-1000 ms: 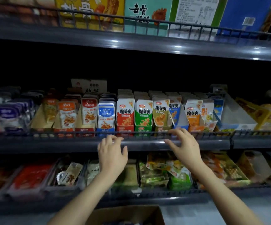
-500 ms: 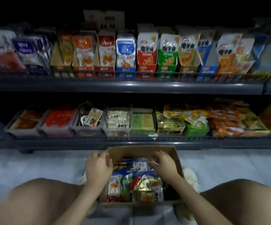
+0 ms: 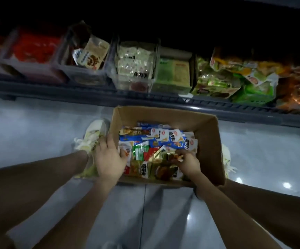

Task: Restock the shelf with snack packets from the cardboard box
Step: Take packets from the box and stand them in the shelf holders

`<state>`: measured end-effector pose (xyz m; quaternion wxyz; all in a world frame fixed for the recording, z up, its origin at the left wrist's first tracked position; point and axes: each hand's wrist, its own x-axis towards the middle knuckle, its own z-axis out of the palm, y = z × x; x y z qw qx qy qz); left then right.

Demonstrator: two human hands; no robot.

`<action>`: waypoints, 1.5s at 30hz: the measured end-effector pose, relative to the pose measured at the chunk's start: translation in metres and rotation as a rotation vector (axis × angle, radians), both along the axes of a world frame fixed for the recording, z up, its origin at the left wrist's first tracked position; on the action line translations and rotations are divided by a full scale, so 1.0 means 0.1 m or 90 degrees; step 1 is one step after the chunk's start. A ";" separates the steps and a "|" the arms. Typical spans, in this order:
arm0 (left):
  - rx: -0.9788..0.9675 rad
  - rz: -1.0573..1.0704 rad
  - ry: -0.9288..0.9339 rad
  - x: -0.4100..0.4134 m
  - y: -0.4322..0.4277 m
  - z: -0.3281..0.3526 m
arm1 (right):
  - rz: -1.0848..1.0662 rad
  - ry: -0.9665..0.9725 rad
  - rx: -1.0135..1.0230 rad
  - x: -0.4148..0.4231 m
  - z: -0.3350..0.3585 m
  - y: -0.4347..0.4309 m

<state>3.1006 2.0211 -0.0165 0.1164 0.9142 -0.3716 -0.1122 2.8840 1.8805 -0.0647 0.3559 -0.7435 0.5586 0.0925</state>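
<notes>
Entry: restocking, pick stage. Left of the left hand: one white shoe on the grey tiled floor. Left hand: fingers spread and fairly straight, laid over the left wall of the cardboard box, with the thumb against the packets inside; it clasps nothing. Between the two hands: loose snack packets in blue, green, red and gold, all in the box, none lifted clear. Right hand: fingers curled down into the gold packets at the near right corner, closed round them. Beyond both hands: the lowest shelf, holding from left a bin of red packs, a clear bin with one tan pack, a clear bin of pale green packs, a green carton, then green bags and orange bags. Change: a second ago both hands were at the rail of the shelf above; half a second ago they were over the box; now the right has dug in and the left steadies the wall, so a fresh handful is probably being gathered. Writing: white corner labels with a red oval mark and dark Chinese characters on the boxed packets, and dark characters on the pale green bin, all too blurred to read.
</notes>
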 end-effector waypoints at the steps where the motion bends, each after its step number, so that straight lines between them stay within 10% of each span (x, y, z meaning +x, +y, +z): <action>1: -0.002 -0.001 -0.007 -0.01 -0.01 -0.07 | -0.003 -0.002 0.004 -0.01 -0.07 -0.03; 23: -0.064 -0.001 -0.057 -0.07 0.06 -0.26 | 0.330 0.118 -0.107 0.13 -0.53 -0.24; 32: -0.080 -0.004 -0.022 -0.16 -0.05 0.17 | -0.163 -0.363 0.305 0.22 0.33 -0.24; 38: -0.167 -0.104 0.393 -0.40 -0.24 0.84 | -0.170 -0.535 0.391 0.30 1.05 -0.14; 45: -0.331 0.050 0.565 -0.50 -0.12 1.19 | -0.107 -0.537 0.297 0.06 1.46 0.03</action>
